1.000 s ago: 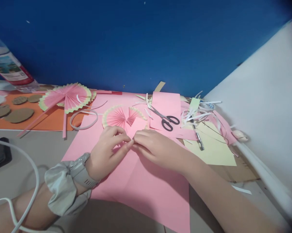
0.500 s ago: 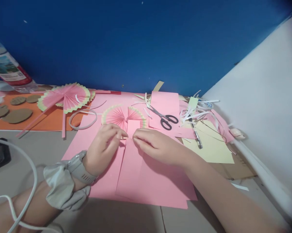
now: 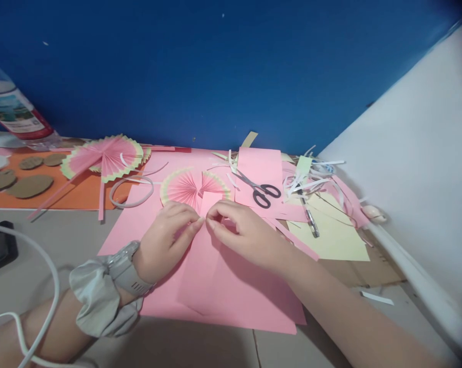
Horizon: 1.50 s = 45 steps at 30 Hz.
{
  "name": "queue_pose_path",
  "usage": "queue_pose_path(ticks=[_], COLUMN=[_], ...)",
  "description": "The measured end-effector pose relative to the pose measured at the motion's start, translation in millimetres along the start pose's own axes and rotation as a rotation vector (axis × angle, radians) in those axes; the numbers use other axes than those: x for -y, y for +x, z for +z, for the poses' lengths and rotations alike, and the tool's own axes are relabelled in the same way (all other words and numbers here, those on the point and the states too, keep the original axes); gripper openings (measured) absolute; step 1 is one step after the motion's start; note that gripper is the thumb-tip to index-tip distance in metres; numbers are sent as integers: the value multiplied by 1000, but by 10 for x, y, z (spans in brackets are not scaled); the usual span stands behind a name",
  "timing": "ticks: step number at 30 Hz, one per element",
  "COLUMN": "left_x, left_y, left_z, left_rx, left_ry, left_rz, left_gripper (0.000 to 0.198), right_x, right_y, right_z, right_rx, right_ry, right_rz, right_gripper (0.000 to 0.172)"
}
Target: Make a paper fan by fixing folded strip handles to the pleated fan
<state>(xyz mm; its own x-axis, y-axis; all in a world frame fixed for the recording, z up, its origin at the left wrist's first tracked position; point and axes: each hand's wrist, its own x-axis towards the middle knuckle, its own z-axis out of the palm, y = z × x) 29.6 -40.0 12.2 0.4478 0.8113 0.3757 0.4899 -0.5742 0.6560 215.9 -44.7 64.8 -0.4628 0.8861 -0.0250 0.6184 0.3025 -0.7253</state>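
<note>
My left hand [image 3: 174, 228], wearing a grey watch [image 3: 128, 268] and a pale scrunchie [image 3: 98, 296], has thumb and forefinger pinched at the edge of a pink paper strip [image 3: 212, 197]. Close beside those fingertips, my right hand [image 3: 241, 231] pinches the same strip, its fingers curled over it. The strip runs down from between my hands over larger pink paper sheets [image 3: 254, 301]. Just beyond my fingers lies a pleated pink paper fan [image 3: 182, 185] with a yellow-green rim, partly covered by the strip and hands.
Black-handled scissors [image 3: 260, 193] rest on pink paper behind my right hand. A pen [image 3: 311, 220], paper shreds and a yellow sheet [image 3: 340, 240] lie right. At left are another pleated fan [image 3: 119, 153], cardboard discs [image 3: 30, 185], a bottle [image 3: 18, 115] and a white cable [image 3: 48, 286].
My left hand has moved slightly right, its fingertips now nearly meeting the right ones. The strip's lower part has shifted left. A pink paper edge now shows beside my right forearm.
</note>
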Motion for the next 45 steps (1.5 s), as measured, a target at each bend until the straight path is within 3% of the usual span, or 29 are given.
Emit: queue_pose_path(ticks=[10, 19, 29, 34, 36, 39, 45], left_x=[-25, -51, 0, 35, 34, 7, -36], left_y=[9, 31, 39, 19, 0, -26, -49], left_z=[2, -23, -11, -6, -5, -6, -19], left_rx=[53, -58, -94, -179, -204, -211, -286], left_ry=[35, 14, -78, -94, -49, 51, 131], left_rz=[20, 1, -98, -91, -61, -14, 74], left_gripper=[26, 30, 32, 25, 20, 18, 20], right_x=[1, 33, -94, -232, -291, -322, -214], right_y=[-26, -17, 38, 15, -22, -38, 104], right_z=[68, -1, -13, -165, -240, -291, -180], right_rx=[-6, -21, -66, -196, -122, 112, 362], right_ry=[83, 128, 210, 201, 178, 244, 452], right_rz=[40, 73, 103, 131, 155, 188, 298], right_gripper=[12, 12, 10, 23, 34, 40, 45])
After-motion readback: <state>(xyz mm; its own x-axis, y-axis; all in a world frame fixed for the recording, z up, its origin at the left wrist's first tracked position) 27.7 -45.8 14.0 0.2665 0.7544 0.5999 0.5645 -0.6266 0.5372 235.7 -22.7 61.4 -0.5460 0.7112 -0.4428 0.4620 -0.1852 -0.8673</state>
